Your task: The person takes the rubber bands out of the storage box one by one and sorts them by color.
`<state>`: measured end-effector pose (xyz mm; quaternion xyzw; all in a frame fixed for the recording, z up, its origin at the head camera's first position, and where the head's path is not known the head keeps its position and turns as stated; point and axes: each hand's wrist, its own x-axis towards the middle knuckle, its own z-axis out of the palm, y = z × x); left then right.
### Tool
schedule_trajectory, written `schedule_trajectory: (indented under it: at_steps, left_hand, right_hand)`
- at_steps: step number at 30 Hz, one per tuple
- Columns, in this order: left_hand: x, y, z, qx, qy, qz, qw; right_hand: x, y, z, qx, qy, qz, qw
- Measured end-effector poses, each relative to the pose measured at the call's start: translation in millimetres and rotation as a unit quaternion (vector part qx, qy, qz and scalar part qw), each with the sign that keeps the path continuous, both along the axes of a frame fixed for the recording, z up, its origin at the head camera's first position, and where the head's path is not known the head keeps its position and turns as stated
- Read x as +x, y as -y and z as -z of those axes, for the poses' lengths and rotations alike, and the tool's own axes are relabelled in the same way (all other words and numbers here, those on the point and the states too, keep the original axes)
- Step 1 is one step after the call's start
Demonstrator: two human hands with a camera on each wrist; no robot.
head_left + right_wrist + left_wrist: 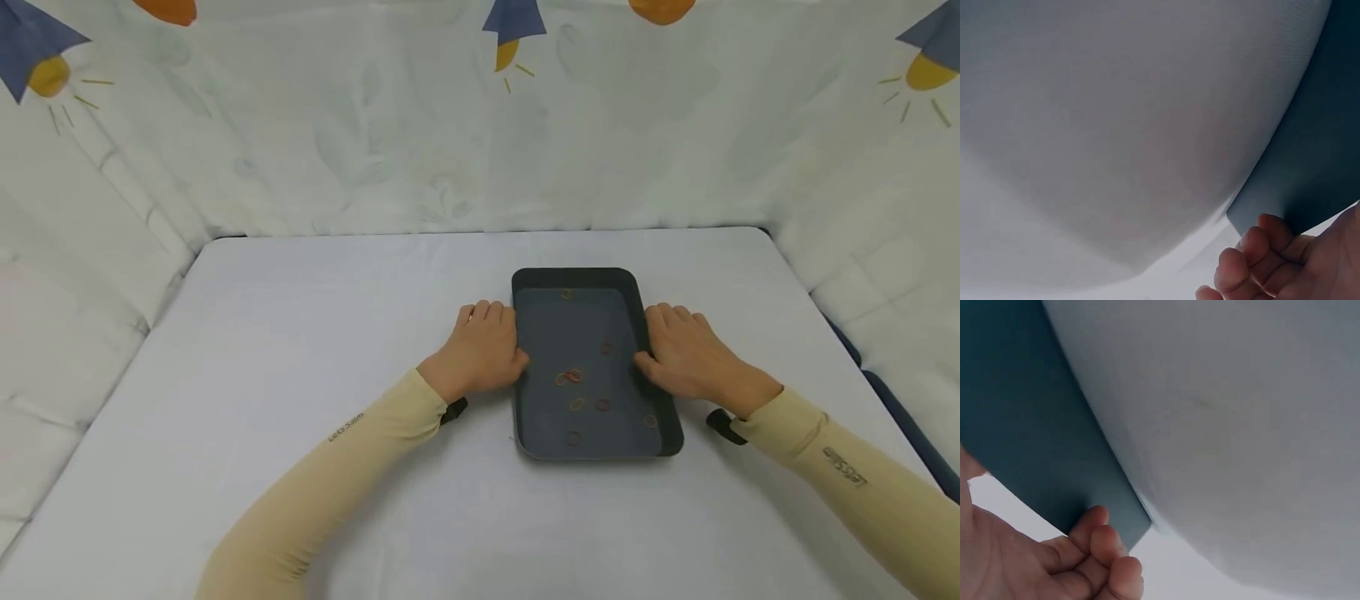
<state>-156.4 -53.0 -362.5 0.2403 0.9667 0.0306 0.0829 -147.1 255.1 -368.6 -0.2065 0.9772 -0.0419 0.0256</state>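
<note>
A dark grey rectangular tray [542, 333] sits on the white table, right of the middle. Scattered on its floor are several small thin rings, like rubber bands [577, 404], in yellow, orange and red. My left hand [483, 346] grips the tray's left side, thumb over the rim. The opposite side is held by my right hand [686, 350], its thumb also across the rim. Both wrist views show curled fingers against the outer tray wall, on the left [1029, 412] and on the right [1316, 144].
White cloth covers the table [300, 333] around the tray. A pale patterned curtain [450, 150] hangs along the back and sides. Both forearms wear beige sleeves [322, 467], and a dark strap piece [726, 427] shows under the right wrist.
</note>
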Motion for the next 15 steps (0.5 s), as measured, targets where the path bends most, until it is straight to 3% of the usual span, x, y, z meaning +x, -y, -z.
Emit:
schedule_trajectory:
  at_steps: [15]
  left_hand:
    - [-6.8,35.2,2.8,0.013,-0.010,-0.006,0.9998]
  right_hand:
    - [-11.5,33.2,0.0,-0.010,0.008,-0.006,0.9999]
